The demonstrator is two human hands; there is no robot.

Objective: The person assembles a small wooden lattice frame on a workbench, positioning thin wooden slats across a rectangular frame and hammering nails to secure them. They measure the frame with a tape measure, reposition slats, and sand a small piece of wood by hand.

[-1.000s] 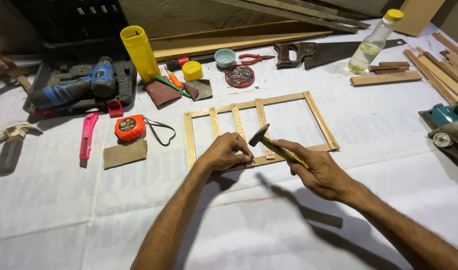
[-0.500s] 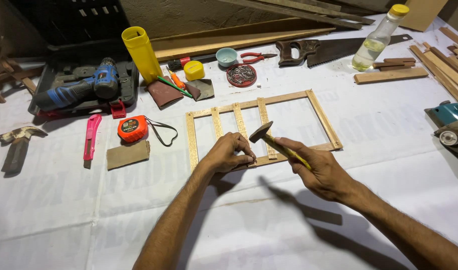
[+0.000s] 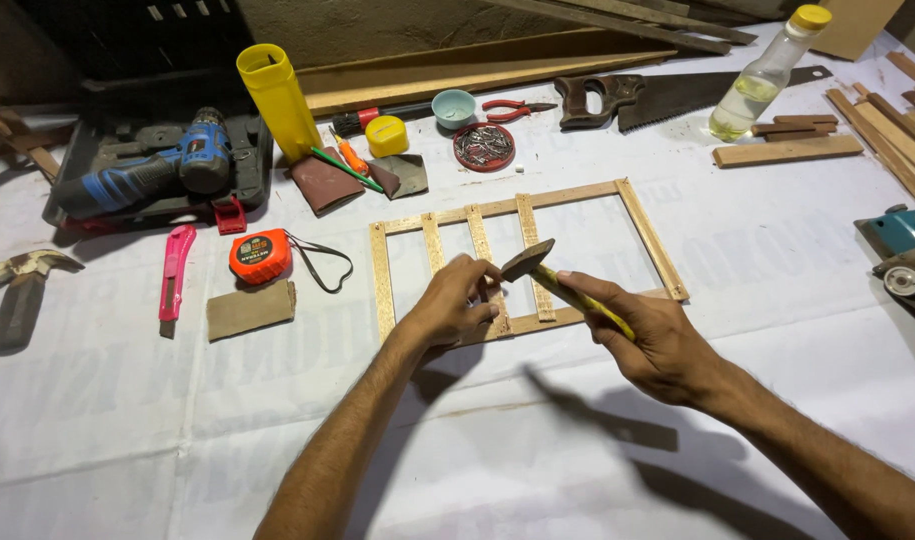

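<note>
Up at twelve o'clock on the white-covered counter (image 3: 177, 420), a round red tin (image 3: 483, 146) lies open with a heap of small nails in it, and just to its upper left a small pale-blue bowl (image 3: 453, 106) stands; what it holds cannot be told. A clear bottle with a yellow cap (image 3: 764, 75), at two o'clock, is about a third full of yellowish liquid. At ten o'clock an open dark tool case (image 3: 87, 190) cradles a blue power drill (image 3: 152, 172), with a tall yellow canister (image 3: 278, 102) standing upright beside it. The wooden slatted frame (image 3: 522, 255) lies flat in the middle of the counter. The left hand (image 3: 451, 303) rests on its lower rail at the third slat, fingers pinched together on something too small to make out. The right hand (image 3: 649, 335), at the frame's four o'clock, is clamped around the yellow handle of a hammer (image 3: 562, 285), whose dark head hangs just above the slat, right beside the left fingertips. Toward nine o'clock an orange tape measure (image 3: 260, 256), a pink utility knife (image 3: 175, 271) and a brown sanding pad (image 3: 250, 309) lie well apart from the frame. A handsaw (image 3: 657, 95) lies at one o'clock, wood strips (image 3: 787, 151) at two. The near half of the counter, from five to seven o'clock, carries only the forearms and their shadows.
</note>
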